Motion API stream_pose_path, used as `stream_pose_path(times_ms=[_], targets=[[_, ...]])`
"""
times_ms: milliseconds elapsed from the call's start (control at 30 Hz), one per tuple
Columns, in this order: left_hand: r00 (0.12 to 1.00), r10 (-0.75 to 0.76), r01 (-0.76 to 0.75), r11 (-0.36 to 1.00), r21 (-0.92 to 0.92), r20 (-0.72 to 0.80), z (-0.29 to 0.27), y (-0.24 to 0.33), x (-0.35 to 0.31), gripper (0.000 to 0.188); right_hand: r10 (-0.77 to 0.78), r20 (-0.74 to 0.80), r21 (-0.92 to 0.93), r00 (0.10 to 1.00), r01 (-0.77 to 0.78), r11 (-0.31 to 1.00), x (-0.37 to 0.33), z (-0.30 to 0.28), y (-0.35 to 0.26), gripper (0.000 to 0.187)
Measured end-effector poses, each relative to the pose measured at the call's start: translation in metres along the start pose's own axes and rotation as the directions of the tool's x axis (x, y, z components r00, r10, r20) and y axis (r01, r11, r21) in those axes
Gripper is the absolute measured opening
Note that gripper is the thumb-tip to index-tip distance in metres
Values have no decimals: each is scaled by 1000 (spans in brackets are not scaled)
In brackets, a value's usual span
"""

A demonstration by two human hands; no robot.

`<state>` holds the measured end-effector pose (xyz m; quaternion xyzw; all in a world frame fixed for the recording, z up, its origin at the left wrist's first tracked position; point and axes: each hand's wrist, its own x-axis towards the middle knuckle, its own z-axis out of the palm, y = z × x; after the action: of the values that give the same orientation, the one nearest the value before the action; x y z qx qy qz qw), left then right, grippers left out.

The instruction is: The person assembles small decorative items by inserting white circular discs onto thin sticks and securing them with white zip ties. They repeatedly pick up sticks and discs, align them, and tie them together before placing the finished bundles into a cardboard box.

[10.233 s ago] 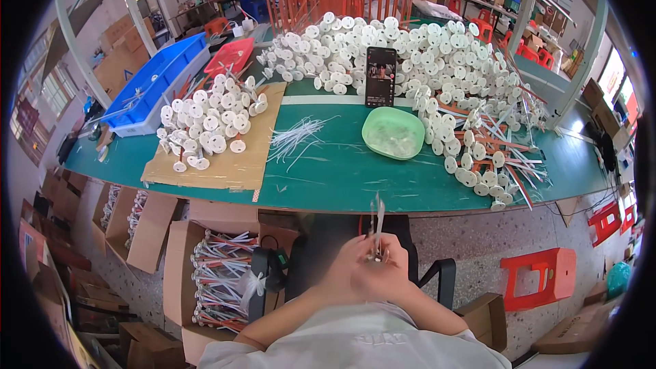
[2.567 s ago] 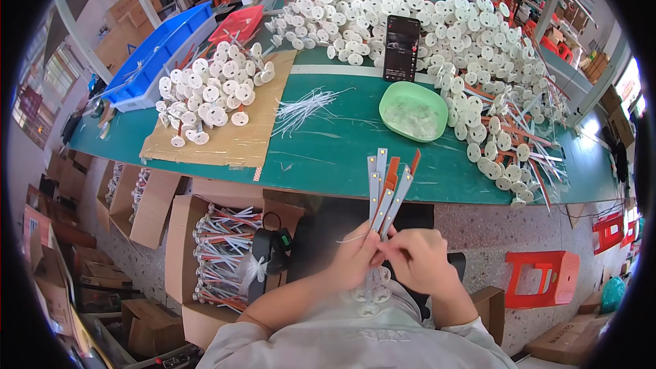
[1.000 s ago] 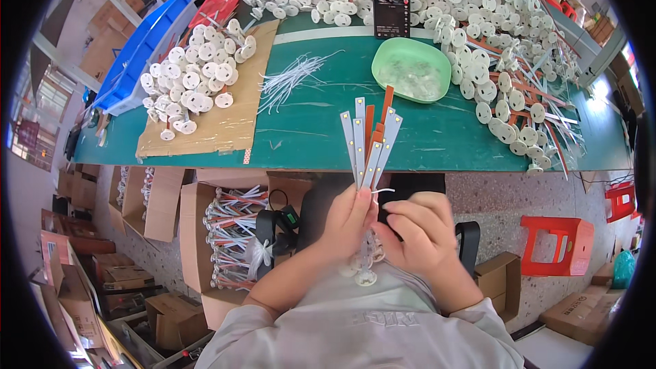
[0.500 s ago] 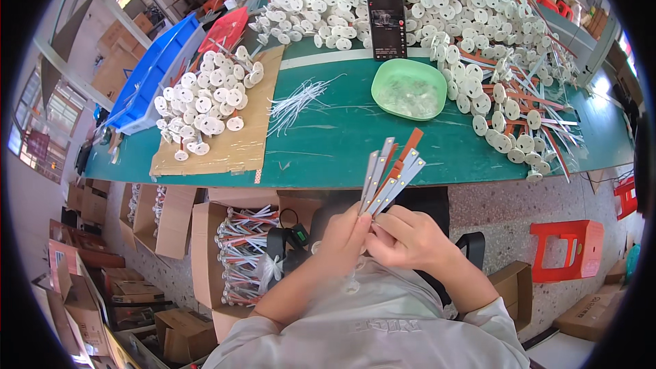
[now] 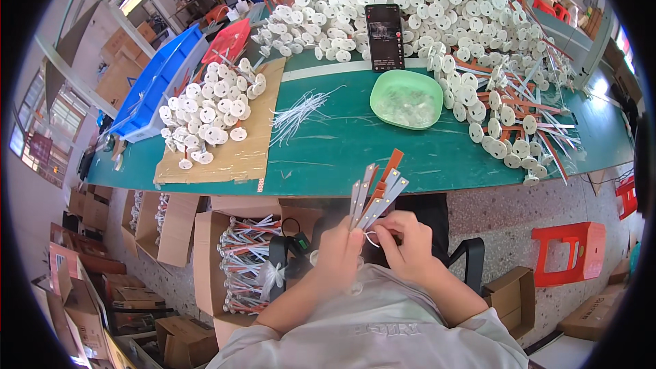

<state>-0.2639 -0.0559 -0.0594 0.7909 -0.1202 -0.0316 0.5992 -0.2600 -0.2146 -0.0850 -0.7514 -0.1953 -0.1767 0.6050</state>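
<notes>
Close to my body, my left hand point(image 5: 339, 253) is closed around a bundle of flat strips point(image 5: 384, 199), some silver-grey with small yellowish squares, some orange-brown, fanning out above the fist. Beside it, my right hand point(image 5: 408, 242) pinches a thin white tie point(image 5: 371, 235) that loops at the bundle's base. How far the tie goes round the strips is hidden by my fingers. Clear round pieces show faintly below my left hand. More white ties point(image 5: 295, 119) lie loosely heaped on the green tabletop point(image 5: 321, 164).
White round-headed pieces form a large pile point(image 5: 424, 10) at the back and a smaller one point(image 5: 212, 106) on cardboard point(image 5: 253, 154). A phone point(image 5: 387, 37) stands behind a light-green bowl point(image 5: 376, 115). A blue bin point(image 5: 154, 82) is left; an open carton of bundles point(image 5: 249, 260) sits below, a red stool point(image 5: 568, 253) right.
My right hand has drawn slightly away from the left, and a loop of white tie now shows between them. The strip bundle sits a little lower and further left.
</notes>
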Motion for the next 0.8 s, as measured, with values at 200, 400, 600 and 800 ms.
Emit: stream_pose_path(times_ms=[200, 400, 600, 800], targets=[[1000, 11, -11, 1000, -12, 22, -1, -2, 2, 31, -524, -46, -232, 850, 501, 834, 16, -8, -10, 21], [995, 67, -71, 996, 52, 78, 3, -6, 2, 29, -553, 85, -248, 829, 555, 794, 15, -20, -12, 27], [985, 132, -137, 989, 47, 110, 5, -5, -1, 23, -512, 299, -375, 805, 593, 713, 9, -23, -16, 26], [981, 144, -156, 983, 94, 128, 6, 6, -3, 21, 58, 173, 62, 983, -69, 996, -12, -13, -12, 23]])
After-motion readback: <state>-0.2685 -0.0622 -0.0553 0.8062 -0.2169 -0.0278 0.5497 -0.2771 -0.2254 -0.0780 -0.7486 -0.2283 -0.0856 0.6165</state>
